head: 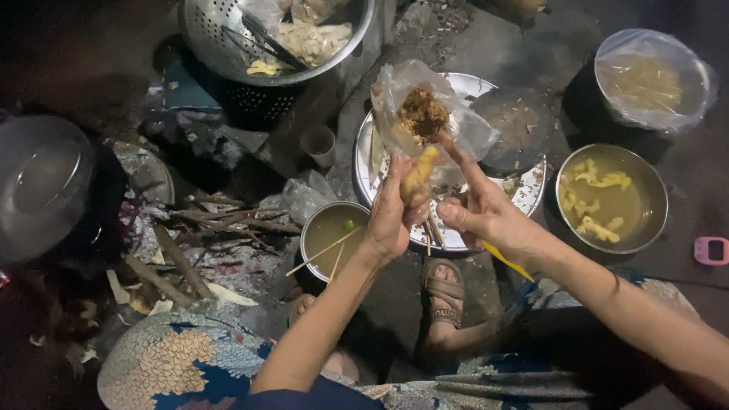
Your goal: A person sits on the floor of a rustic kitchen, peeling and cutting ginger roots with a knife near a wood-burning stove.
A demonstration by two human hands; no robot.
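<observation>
Hands are raised together over a round shiny metal tray [372, 163] on the dark ground. Left hand [391, 216] is closed around a yellow, finger-shaped piece of fried food [419, 173], held upright with its top end at the mouth of a thin clear plastic bag [425, 114]. Bag holds a clump of brown crumbly fried bits [422, 114]. Right hand [486, 212] pinches the bag's lower edge between thumb and index finger, other fingers loosely curled; a yellow strip [507, 262] sticks out under the right wrist, can't tell what it is. The two hands are near each other, not touching, bag and food between them.

Below the left wrist: small round metal pot of murky greenish liquid [328, 231], with a small green lime [348, 225] floating in it and thin wooden sticks [319, 254] resting across the rim. Right of the tray: round metal bowl of brownish liquid with pale yellow pieces [611, 199]. Further back right: dark pot covered with clear plastic film [653, 80]. Top centre: perforated metal colander [209, 38] holding pale food and dark tongs. Left side: pile of dry sticks and scraps [213, 235], grey metal lid [45, 178] at the far left. Sandalled foot [444, 292] shows under the hands, patterned blue and yellow cloth [175, 361] at bottom. Small pink object [711, 250] at the right edge.
</observation>
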